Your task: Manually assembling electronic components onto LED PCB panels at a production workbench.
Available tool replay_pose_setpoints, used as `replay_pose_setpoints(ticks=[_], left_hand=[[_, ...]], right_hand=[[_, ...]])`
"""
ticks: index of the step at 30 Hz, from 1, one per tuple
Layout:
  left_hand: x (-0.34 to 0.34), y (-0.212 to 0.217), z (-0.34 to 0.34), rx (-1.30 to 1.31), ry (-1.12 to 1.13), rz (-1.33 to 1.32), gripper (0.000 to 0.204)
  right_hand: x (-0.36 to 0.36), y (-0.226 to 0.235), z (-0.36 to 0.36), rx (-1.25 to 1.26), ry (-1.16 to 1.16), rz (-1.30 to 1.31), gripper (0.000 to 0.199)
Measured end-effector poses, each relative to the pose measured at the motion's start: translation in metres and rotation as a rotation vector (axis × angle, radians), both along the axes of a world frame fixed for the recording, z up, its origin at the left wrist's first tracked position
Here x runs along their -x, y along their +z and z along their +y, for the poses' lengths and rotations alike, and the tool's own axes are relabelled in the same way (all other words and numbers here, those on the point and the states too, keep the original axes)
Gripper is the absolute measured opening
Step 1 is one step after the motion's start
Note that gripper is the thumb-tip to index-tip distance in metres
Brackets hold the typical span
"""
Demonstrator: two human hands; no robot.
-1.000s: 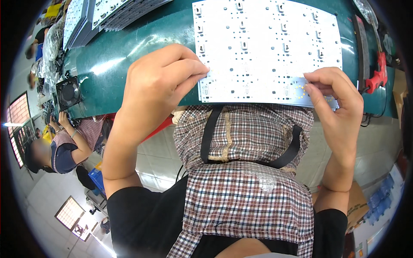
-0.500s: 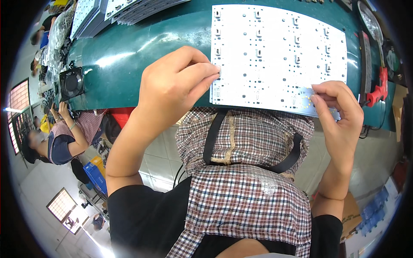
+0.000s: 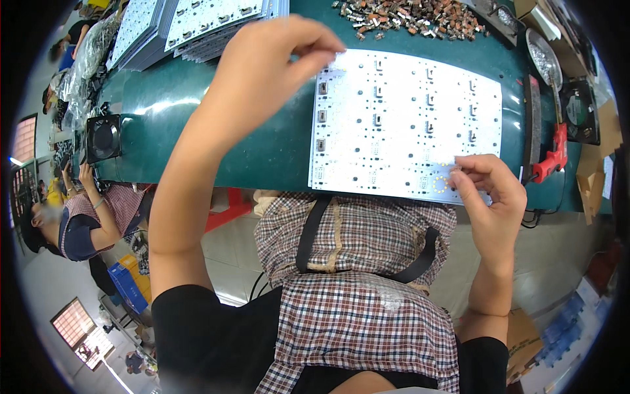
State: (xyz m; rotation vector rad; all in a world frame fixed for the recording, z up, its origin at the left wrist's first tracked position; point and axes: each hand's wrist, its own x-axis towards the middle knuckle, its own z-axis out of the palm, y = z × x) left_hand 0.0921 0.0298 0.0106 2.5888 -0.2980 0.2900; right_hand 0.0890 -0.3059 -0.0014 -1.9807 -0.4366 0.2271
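Observation:
A white circuit board (image 3: 400, 141) with rows of small slide switches lies at the table's near edge. My left hand (image 3: 269, 65), blurred a little by motion, is at the board's far left corner. Its thumb and forefinger are pinched together; whatever is between them cannot be made out. Over the near right part of the board is my right hand (image 3: 492, 203), its thumb and fingertips drawn together by a ring of yellow dots. Anything in that pinch is too small to name.
Loose slide switches (image 3: 413, 18) lie heaped at the far side of the green table (image 3: 262, 154). Stacked boards (image 3: 213, 26) stand far left, near a black fan (image 3: 104, 138). A red-handled soldering iron (image 3: 553, 154) lies at right. Another person (image 3: 92, 210) works at left.
The view has shifted, bringing the switch heap into sight. My left hand has moved from the board's left edge up to its far left corner. My right hand stays over the near right part.

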Motion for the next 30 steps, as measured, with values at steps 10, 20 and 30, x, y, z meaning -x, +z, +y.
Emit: replay_pose_setpoints(ticks=[10, 20, 30], left_hand=[[-0.102, -0.035, 0.007, -0.241, -0.157, 0.198, 0.012], [-0.093, -0.032, 0.003, 0.040, -0.112, 0.146, 0.011], [-0.035, 0.022, -0.030, 0.668, 0.100, 0.301, 0.018]], right_hand=[[-0.017, 0.013, -0.027, -0.007, -0.073, 0.125, 0.020], [-0.023, 0.011, -0.022, 0.282, 0.115, -0.180, 0.021], [-0.023, 0.003, -0.021, 0.294, 0.084, -0.251, 0.022]])
